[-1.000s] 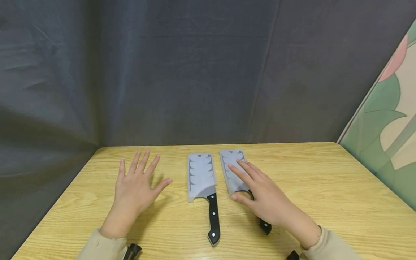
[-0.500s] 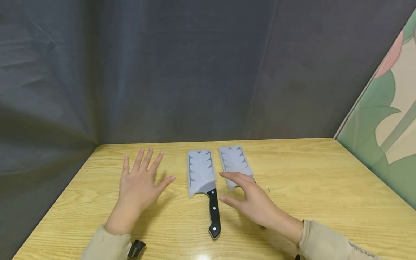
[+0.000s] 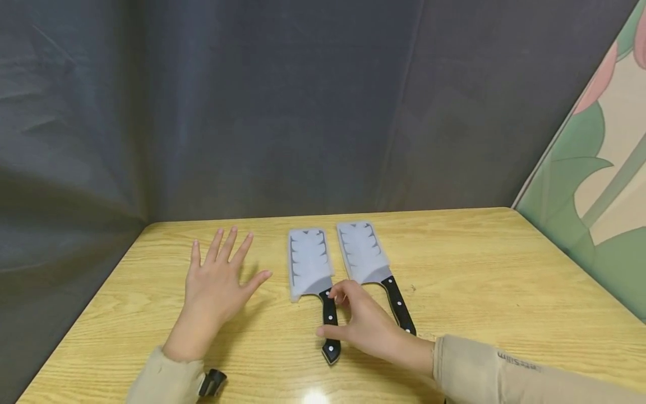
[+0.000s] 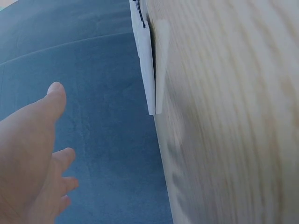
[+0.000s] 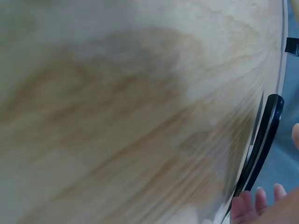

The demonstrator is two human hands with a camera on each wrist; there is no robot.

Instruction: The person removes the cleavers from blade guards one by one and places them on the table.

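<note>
The left hand (image 3: 214, 289) lies flat on the table (image 3: 504, 292), palm down, fingers straight and spread, pointing away from the person; it holds nothing. In the left wrist view its thumb and fingertips show stretched out beside the table's edge-on surface.

The right hand (image 3: 365, 325) reaches in from the right, its sleeve (image 3: 504, 376) low over the table's near edge. Its fingers are curled over the black handle of the left knife (image 3: 318, 280), with the thumb at the handle's near end and the fingertips near where handle meets blade; whether they have closed into a firm grip cannot be told. The right wrist view shows only fingertips next to a dark handle.

Both knives lie flat near the middle of the table, blades pointing away, each blade inside a pale grey sheath. The right knife (image 3: 375, 272) lies just beside the left one, untouched, its handle next to the right hand's knuckles.
</note>
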